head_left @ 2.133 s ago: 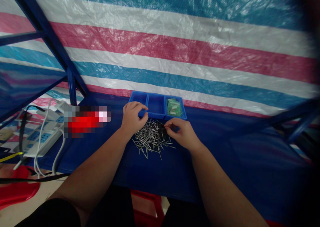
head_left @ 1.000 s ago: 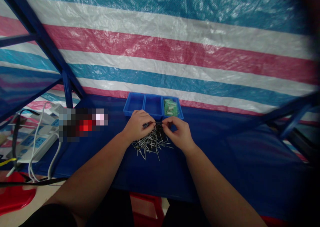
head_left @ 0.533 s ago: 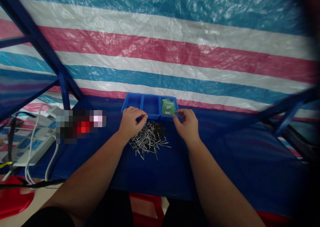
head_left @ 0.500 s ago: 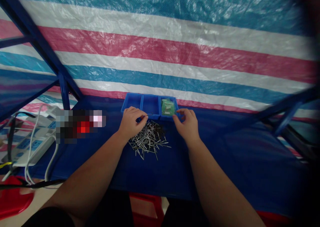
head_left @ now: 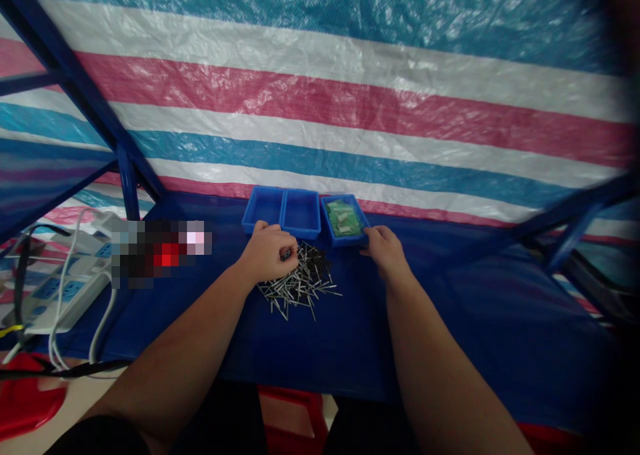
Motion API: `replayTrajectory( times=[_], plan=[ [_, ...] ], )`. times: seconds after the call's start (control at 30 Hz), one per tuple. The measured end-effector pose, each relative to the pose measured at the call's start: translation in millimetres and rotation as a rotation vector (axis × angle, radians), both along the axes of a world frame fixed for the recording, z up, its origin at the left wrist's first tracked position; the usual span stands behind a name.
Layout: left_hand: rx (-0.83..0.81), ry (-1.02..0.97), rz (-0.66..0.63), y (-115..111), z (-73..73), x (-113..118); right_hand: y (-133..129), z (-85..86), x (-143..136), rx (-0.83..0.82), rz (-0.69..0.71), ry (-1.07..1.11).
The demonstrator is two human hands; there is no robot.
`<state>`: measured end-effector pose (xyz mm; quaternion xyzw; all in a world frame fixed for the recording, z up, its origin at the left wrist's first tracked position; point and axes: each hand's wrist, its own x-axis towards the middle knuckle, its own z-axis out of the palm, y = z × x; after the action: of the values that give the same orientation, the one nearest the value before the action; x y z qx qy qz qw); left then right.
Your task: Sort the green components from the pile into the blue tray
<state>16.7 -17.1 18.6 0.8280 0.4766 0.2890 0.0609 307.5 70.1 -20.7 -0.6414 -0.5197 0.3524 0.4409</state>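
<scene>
My left hand is curled at the upper left edge of a pile of thin silver metal pins, thumb and fingers drawn together. Whatever it may hold is hidden. At the right-hand bin, a small blue plastic tray, my right hand grips the right rim near the front corner. Inside that bin lie green-tinted plastic packets. Two more blue bins, the left one and the middle one, stand side by side behind my left hand.
Dark blue cloth covers the table. A white power strip with cables lies at the left, beside a blurred-out patch. Blue metal frame legs rise at both sides, and a striped plastic sheet hangs behind.
The right-hand bin has shifted right and turned, leaving a gap from the middle bin. My right hand has moved right with it. My left hand has dropped slightly and curled over the pile.
</scene>
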Motion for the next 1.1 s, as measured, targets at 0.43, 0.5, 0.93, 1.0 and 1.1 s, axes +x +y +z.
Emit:
replayTrajectory(
  times=[0.43,0.5,0.93,1.0,1.1],
  plan=[
    [-0.094,-0.401,-0.079,1,-5.5,0,-22,40.9,-13,0.164,0.037,0.631],
    [-0.11,-0.469,-0.167,-2,-6.1,4,-27,43.5,-17,0.143,0.108,0.689],
    [0.374,-0.417,0.106,2,4.8,-9,-55,49.3,-45,-0.063,0.527,0.682],
    [0.276,-0.455,0.118,3,1.4,-7,-55,46.7,-47,-0.014,0.547,0.653],
    [0.102,-0.54,0.136,3,-2.5,-4,-54,43.4,-49,0.07,0.555,0.606]
  ],
)
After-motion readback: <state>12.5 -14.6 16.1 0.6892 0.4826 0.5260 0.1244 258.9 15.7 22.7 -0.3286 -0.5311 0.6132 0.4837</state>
